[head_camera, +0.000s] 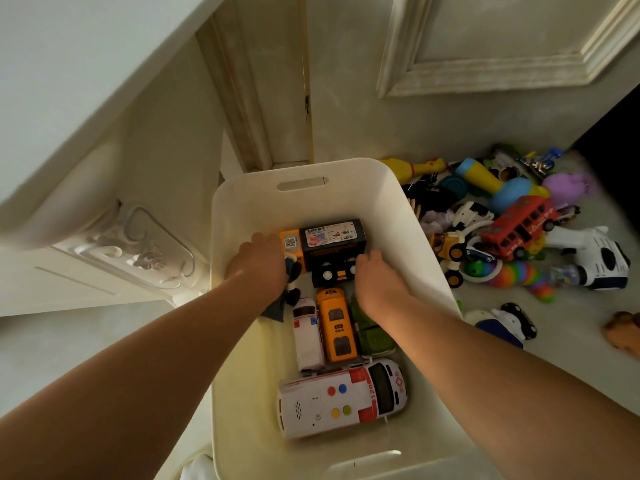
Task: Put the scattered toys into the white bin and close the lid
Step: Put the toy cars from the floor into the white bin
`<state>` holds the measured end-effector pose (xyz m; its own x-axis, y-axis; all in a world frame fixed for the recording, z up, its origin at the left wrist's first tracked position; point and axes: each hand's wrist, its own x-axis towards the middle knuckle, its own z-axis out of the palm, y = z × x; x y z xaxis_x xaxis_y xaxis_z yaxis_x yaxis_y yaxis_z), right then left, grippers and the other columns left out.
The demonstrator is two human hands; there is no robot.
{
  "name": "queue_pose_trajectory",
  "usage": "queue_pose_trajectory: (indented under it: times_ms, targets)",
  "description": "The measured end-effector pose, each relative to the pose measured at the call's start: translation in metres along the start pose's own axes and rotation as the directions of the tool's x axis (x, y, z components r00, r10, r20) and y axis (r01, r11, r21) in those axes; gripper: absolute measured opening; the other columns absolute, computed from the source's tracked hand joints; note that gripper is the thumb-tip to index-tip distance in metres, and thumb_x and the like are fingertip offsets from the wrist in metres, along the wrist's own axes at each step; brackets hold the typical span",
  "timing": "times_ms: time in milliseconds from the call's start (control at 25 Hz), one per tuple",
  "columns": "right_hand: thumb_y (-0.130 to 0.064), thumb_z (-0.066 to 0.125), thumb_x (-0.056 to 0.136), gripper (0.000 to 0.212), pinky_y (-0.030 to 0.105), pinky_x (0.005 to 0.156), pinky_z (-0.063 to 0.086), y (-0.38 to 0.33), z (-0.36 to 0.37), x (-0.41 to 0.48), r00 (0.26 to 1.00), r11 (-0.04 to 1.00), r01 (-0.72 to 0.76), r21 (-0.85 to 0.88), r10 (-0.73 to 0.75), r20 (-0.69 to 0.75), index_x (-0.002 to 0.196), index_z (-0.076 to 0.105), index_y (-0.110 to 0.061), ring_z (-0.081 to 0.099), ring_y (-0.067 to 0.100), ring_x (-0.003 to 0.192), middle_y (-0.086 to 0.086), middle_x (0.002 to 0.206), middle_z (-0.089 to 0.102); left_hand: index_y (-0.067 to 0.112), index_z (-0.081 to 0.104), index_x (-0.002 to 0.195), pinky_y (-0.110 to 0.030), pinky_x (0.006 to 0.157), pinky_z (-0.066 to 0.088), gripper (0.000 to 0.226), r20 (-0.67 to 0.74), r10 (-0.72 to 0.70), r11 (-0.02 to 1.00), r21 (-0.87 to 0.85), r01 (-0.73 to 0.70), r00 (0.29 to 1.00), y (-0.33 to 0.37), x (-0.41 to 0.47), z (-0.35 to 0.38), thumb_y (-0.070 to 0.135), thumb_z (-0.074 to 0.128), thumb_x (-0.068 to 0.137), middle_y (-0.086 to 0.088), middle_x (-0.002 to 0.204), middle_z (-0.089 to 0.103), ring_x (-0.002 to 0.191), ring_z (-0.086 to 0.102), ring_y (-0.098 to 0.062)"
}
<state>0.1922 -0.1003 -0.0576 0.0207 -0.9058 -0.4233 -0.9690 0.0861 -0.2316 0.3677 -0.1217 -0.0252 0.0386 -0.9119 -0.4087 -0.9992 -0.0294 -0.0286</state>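
The white bin [301, 202] stands open on the floor below me. In it lie an upturned black and orange toy truck [332, 244], a small white ambulance [306, 334], a yellow bus [336, 323], a green vehicle [372, 330] and a large white ambulance [343, 398]. My left hand [259, 261] reaches in at the truck's orange end, and a small dark figure [289, 292] hangs from under its thumb side. My right hand [377, 278] curls over the truck's near right corner. The fingertips of both hands are hidden. No lid is in view.
Right of the bin, scattered toys cover the floor: a red bus [519, 226], a white helicopter [595, 261], a rainbow slug [519, 277], a blue bottle toy [498, 185], a yellow rubber chicken [415, 166]. A carved cream cabinet [121, 244] stands left, a door behind.
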Motion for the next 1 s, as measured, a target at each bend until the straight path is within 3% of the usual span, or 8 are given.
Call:
queue_pose_trajectory:
  times_ms: [200,400,560,720,920,1000]
  targets:
    - [0.001,0.044,0.093,0.035,0.036,0.084,0.053,-0.002,0.004,0.002,1.0,0.998,0.011,0.055,-0.011,-0.003,0.126,0.043,-0.01,0.057,0.026,0.102,0.013,0.126,0.043,0.017,0.046,0.123,-0.034,0.084,0.04,0.046,-0.093,0.165,0.968,0.207,-0.143,0.982,0.014,0.005,0.006,0.021,0.068,0.083,-0.007,0.122,0.046,0.106,0.051,-0.025]
    - [-0.011,0.043,0.098,0.049,0.04,0.089,0.054,0.002,0.01,0.009,0.999,0.997,0.036,0.07,-0.038,0.024,0.145,0.032,-0.024,0.057,0.03,0.108,0.014,0.132,0.041,0.016,0.043,0.125,-0.032,0.074,0.04,0.044,-0.075,0.083,0.993,0.092,-0.076,0.994,0.01,0.001,0.007,0.022,0.064,0.086,-0.012,0.118,0.041,0.098,0.052,-0.026]
    - [-0.007,0.042,0.097,0.045,0.041,0.094,0.05,0.004,0.01,0.012,1.0,1.0,0.012,0.002,-0.012,0.008,0.141,0.037,-0.017,0.052,0.031,0.114,0.015,0.134,0.04,0.012,0.042,0.127,-0.033,0.076,0.042,0.038,0.021,-0.01,0.998,0.07,0.008,1.0,0.004,0.0,0.01,0.019,0.056,0.092,-0.014,0.121,0.04,0.105,0.051,-0.029]
    - [-0.007,0.042,0.096,0.068,0.046,0.111,0.034,0.008,0.014,0.014,0.987,0.991,0.126,0.046,-0.13,0.098,0.152,0.01,-0.031,0.025,0.032,0.141,0.005,0.16,0.01,0.01,0.048,0.124,-0.035,0.08,0.046,0.032,0.059,-0.005,0.997,0.079,0.0,0.998,0.002,0.004,0.009,0.02,0.053,0.094,-0.013,0.121,0.04,0.103,0.052,-0.029]
    - [-0.012,0.04,0.097,0.066,0.047,0.113,0.032,0.012,0.019,0.019,0.98,0.994,0.093,0.049,-0.1,0.174,0.151,0.012,-0.037,0.025,0.036,0.14,0.005,0.161,0.004,0.011,0.056,0.107,-0.033,0.072,0.045,0.022,0.01,-0.047,0.997,0.057,0.046,0.999,0.009,0.001,-0.006,0.025,0.055,0.091,-0.009,0.116,0.039,0.089,0.052,-0.025]
    - [-0.009,0.04,0.097,0.067,0.046,0.113,0.032,0.01,0.02,0.018,0.98,0.995,0.079,0.056,-0.088,0.177,0.151,0.012,-0.036,0.025,0.036,0.14,0.005,0.161,0.004,0.012,0.056,0.095,-0.031,0.07,0.046,0.015,0.131,-0.014,0.993,0.117,-0.001,0.991,0.01,-0.001,-0.007,0.025,0.055,0.09,-0.005,0.098,0.047,0.082,0.054,-0.021]
